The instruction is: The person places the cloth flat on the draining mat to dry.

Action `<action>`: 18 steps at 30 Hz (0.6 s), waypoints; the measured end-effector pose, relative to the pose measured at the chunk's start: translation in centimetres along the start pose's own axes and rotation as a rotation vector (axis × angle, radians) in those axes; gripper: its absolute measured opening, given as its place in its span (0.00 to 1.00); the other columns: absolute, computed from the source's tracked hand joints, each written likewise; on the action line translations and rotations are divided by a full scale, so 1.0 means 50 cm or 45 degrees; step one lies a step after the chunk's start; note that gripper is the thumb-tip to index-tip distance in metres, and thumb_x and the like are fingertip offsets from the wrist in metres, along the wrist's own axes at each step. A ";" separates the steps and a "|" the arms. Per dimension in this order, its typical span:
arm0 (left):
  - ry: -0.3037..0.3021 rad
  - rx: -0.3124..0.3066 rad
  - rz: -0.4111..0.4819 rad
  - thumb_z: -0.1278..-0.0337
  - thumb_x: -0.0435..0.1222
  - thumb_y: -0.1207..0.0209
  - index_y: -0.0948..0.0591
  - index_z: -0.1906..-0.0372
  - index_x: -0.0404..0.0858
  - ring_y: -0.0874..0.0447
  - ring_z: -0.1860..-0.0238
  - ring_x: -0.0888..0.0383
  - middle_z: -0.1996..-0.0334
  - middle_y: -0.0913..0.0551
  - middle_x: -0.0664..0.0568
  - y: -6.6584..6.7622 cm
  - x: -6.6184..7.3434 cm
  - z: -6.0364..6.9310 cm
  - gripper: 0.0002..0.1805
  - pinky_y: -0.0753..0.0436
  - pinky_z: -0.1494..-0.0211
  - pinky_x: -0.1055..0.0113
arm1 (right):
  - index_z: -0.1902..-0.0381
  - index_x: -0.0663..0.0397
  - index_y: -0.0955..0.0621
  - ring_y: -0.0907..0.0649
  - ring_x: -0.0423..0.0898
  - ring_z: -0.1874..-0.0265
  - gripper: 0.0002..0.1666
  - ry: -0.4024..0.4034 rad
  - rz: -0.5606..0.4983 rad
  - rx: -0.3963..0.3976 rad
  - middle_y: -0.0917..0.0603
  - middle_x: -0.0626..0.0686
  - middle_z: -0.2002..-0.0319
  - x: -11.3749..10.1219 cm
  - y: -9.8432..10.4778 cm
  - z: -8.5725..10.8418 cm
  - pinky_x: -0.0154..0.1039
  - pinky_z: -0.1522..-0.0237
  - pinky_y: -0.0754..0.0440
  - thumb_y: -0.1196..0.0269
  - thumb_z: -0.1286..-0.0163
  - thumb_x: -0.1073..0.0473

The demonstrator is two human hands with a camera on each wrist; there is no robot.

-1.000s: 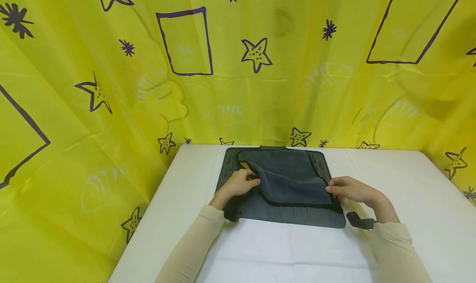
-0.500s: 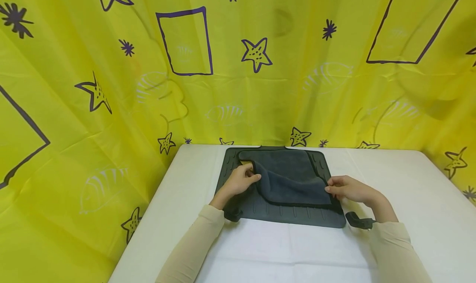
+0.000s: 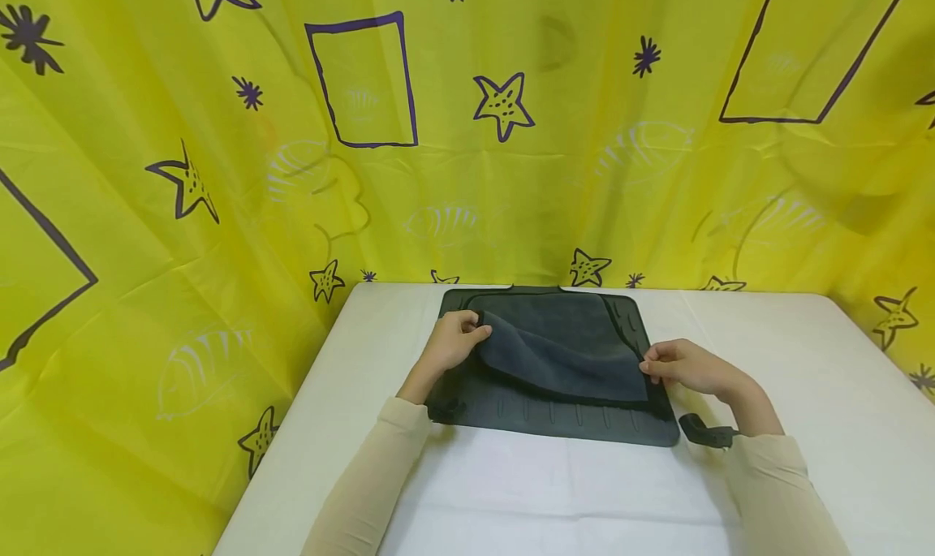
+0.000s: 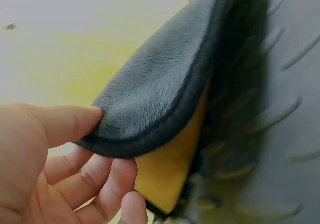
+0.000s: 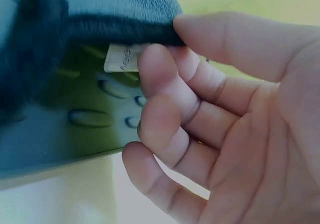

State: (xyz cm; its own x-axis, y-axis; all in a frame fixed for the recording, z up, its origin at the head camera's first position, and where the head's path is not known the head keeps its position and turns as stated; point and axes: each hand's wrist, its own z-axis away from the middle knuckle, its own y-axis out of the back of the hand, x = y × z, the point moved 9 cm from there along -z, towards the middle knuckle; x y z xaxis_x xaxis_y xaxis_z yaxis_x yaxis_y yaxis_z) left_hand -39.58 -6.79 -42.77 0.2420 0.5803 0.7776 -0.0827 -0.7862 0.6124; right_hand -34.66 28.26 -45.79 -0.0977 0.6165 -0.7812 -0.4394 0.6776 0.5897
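A blue-grey cloth (image 3: 562, 365) with black edging lies partly folded over a dark ridged mat (image 3: 555, 422). The left hand (image 3: 449, 343) pinches the cloth's left corner, lifted above the mat. In the left wrist view, thumb and fingers of the left hand (image 4: 75, 164) grip the fuzzy grey corner (image 4: 155, 84), and a yellow underside (image 4: 172, 166) shows below it. At the cloth's right edge, the right hand (image 3: 690, 367) pinches another corner. The right wrist view shows the right hand (image 5: 235, 99) holding that corner beside a small white tag (image 5: 121, 58).
The mat rests on a white table (image 3: 511, 499) near its back edge. A yellow curtain (image 3: 453, 174) with dark stars and frames hangs behind and to the left. A black device (image 3: 707, 433) sits at the right wrist.
The left hand has moved left and slightly up, drawing the cloth's corner with it and covering the yellow patch seen earlier in the head view. The right hand has barely moved.
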 end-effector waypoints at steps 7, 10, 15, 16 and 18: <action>0.086 -0.020 0.080 0.32 0.39 0.36 0.15 0.53 0.33 0.18 0.71 0.51 0.66 0.11 0.45 0.047 -0.008 0.007 0.13 0.26 0.69 0.67 | 0.62 0.63 0.20 0.22 0.47 0.68 0.13 0.041 0.034 -0.036 0.22 0.52 0.71 -0.027 0.001 0.008 0.40 0.63 0.24 0.41 0.23 0.57; 0.130 -0.082 0.072 0.32 0.39 0.36 0.15 0.46 0.32 0.16 0.68 0.46 0.67 0.11 0.45 0.059 -0.014 0.012 0.17 0.24 0.67 0.67 | 0.63 0.63 0.20 0.22 0.47 0.68 0.13 0.057 0.040 -0.054 0.22 0.52 0.71 -0.039 0.000 0.012 0.40 0.63 0.23 0.41 0.23 0.56; 0.203 -0.263 0.027 0.34 0.38 0.35 0.17 0.43 0.32 0.15 0.71 0.49 0.71 0.13 0.47 0.057 -0.031 0.020 0.19 0.20 0.62 0.65 | 0.64 0.62 0.19 0.21 0.45 0.69 0.14 0.055 0.045 -0.114 0.22 0.49 0.72 -0.045 -0.012 0.014 0.39 0.63 0.23 0.41 0.23 0.56; 0.207 -0.302 0.000 0.35 0.38 0.34 0.17 0.43 0.31 0.15 0.72 0.51 0.71 0.13 0.48 0.054 -0.034 0.022 0.19 0.19 0.61 0.64 | 0.65 0.62 0.19 0.21 0.45 0.69 0.14 0.052 0.046 -0.129 0.22 0.49 0.72 -0.044 -0.015 0.014 0.39 0.63 0.23 0.41 0.23 0.56; 0.209 -0.381 -0.054 0.36 0.37 0.33 0.17 0.43 0.31 0.15 0.73 0.53 0.71 0.13 0.48 0.047 -0.040 0.026 0.20 0.18 0.59 0.63 | 0.66 0.62 0.20 0.21 0.44 0.69 0.14 0.060 0.048 -0.159 0.22 0.48 0.73 -0.044 -0.023 0.014 0.39 0.63 0.23 0.41 0.23 0.56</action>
State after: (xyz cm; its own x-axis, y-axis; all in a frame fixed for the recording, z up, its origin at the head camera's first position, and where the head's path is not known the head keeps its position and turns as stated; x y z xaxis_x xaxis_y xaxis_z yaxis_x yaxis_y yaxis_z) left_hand -39.00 -10.07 -43.05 0.0944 0.6568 0.7481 -0.3617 -0.6775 0.6404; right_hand -33.34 26.42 -44.63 -0.1571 0.6192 -0.7693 -0.5418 0.5973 0.5914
